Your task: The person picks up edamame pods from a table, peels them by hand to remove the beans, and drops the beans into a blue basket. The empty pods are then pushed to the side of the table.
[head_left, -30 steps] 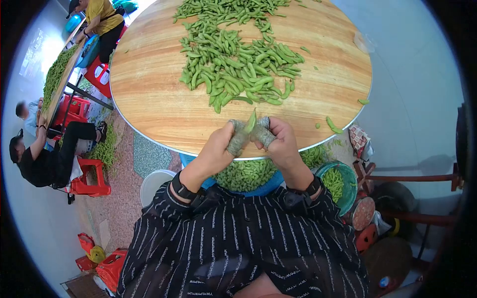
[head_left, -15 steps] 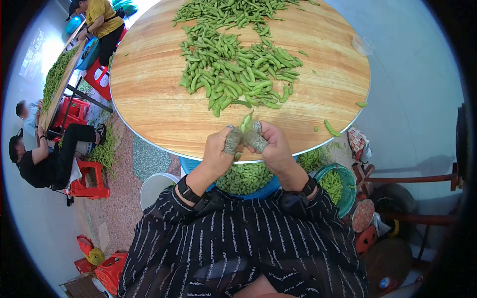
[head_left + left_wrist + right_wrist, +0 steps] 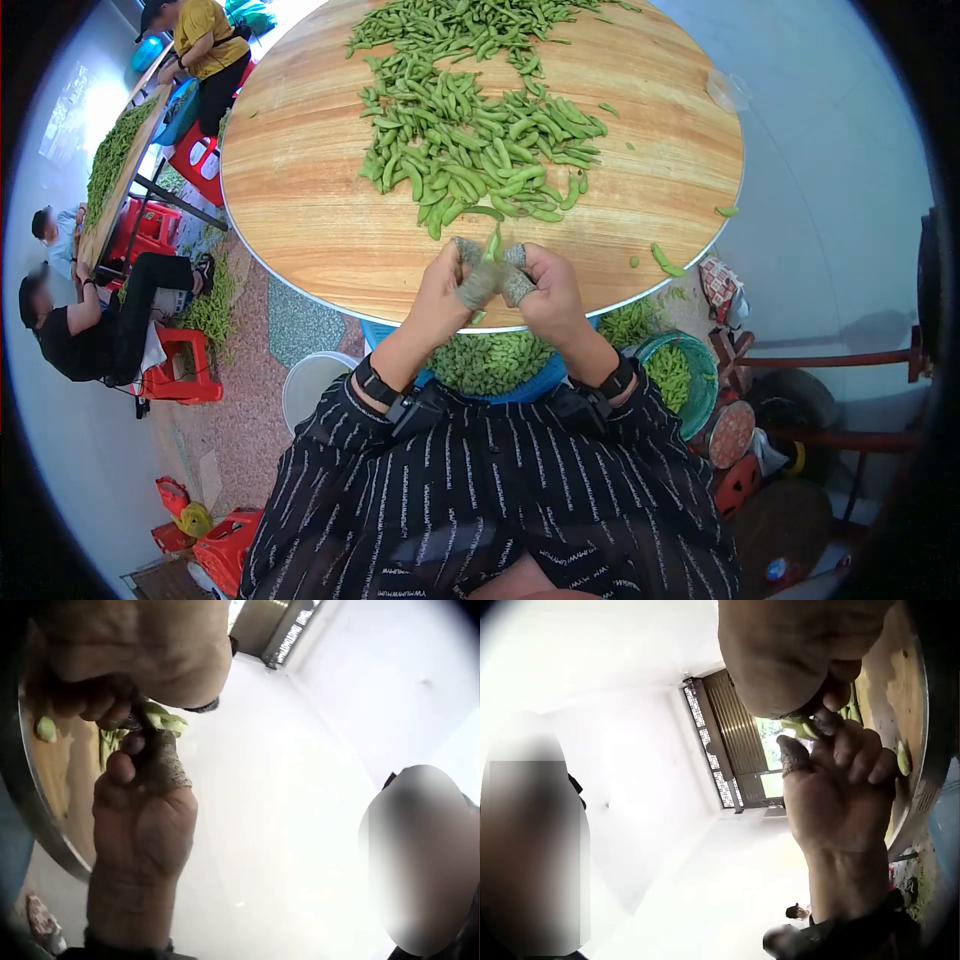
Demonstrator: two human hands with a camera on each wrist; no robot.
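Just over the table's near edge, both hands meet around a green soybean pod (image 3: pixel 494 240) that points up and away from the body. My left hand (image 3: pixel 440 290) pinches it from the left, its wrapped thumb laid across toward the middle. From the other side my right hand (image 3: pixel 555 295) pinches the pod's lower part with a wrapped thumb and finger. Grey-green wrapping covers these digits. Pale green pod (image 3: pixel 166 720) shows between the fingertips in the left wrist view, and a bit of pod (image 3: pixel 802 727) in the right wrist view. The fingers hide its lower end.
A large pile of pods (image 3: pixel 460 130) covers the middle of the round wooden table (image 3: pixel 300 180). Below its edge stand a blue basin (image 3: pixel 545 378) of shelled beans, a white bucket (image 3: pixel 318 385) and a green bucket (image 3: pixel 708 350). Several people sit at another table on the left.
Both hands have shifted slightly left since the first frame. The pod looks narrower and more upright than half a second ago, and the left thumb has moved inward.
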